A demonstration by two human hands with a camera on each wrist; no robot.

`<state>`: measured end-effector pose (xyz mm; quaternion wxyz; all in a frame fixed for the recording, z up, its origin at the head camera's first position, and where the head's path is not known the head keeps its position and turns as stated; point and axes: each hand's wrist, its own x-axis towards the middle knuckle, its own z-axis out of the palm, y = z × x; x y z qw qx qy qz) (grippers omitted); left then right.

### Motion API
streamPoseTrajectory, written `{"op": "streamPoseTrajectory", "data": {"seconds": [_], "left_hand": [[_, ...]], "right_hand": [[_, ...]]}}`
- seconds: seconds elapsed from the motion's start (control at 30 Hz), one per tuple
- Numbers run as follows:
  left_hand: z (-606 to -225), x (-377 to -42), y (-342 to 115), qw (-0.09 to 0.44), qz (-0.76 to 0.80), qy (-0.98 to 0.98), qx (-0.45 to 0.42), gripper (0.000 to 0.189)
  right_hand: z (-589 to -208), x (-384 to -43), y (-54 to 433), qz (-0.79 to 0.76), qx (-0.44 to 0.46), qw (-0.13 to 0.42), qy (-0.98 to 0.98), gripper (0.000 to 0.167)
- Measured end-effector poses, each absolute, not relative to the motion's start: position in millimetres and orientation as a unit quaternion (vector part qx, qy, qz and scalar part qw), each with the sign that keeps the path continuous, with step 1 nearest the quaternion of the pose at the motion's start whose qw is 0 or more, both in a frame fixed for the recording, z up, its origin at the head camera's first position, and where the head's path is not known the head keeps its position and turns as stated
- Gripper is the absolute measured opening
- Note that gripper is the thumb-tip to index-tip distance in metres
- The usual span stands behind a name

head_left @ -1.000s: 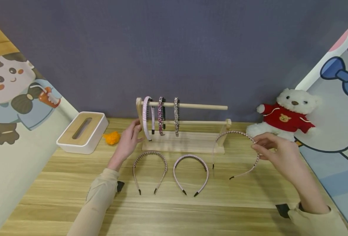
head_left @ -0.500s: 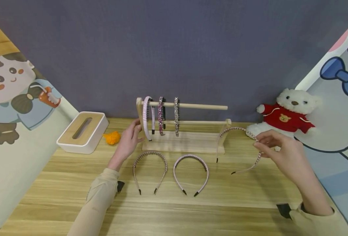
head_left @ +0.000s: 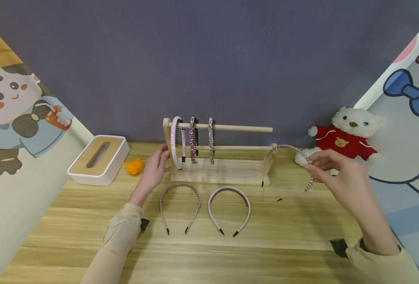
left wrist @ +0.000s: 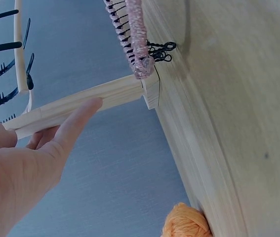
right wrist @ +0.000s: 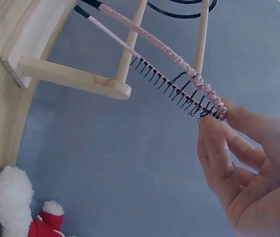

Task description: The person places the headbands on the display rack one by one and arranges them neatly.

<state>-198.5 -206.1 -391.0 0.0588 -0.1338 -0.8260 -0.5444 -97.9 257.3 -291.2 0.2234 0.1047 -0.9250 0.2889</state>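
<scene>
My left hand [head_left: 154, 167] grips the left upright of a wooden headband rack [head_left: 227, 171]. In the left wrist view, its fingers lie around that wooden post [left wrist: 122, 93]. On the top rod's left part hang a lilac headband [head_left: 175, 146], a pink glittery one [head_left: 192, 138] and a silver glittery one [head_left: 211, 138]. Between thumb and fingers, my right hand [head_left: 346, 179] pinches a thin pink headband [right wrist: 164, 47] with black comb teeth. This band is held in the air by the rack's right end, its tips pointing left in the right wrist view.
A braided headband [head_left: 181, 184] and a lilac one [head_left: 229, 188] lie on the table in front of the rack. To the left are a tissue box [head_left: 99, 157] and an orange ball-like item [head_left: 135, 166]. A white teddy bear [head_left: 351, 118] in red sits at the right.
My right hand has lifted the pink headband a little and moved it away from me, so it now overlaps the rack's right upright in the head view. The left hand stays on the rack.
</scene>
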Motion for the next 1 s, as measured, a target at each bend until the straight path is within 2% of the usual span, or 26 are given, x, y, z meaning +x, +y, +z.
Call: {"op": "streamPoseTrajectory", "data": {"seconds": [0.4,1.0], "left_hand": [[-392.0,-198.4,-207.0,0.056,-0.542,-0.827,-0.135,0.046],[-392.9,-198.9,-207.6,0.064,-0.544,-0.824,-0.143,0.046]], "right_hand": [[-279.0,-102.1,247.7,0.294,0.078,0.240,-0.922,0.027],[-263.8,-111.1,234.5,0.319,0.094,0.275,-0.902,0.028]]}}
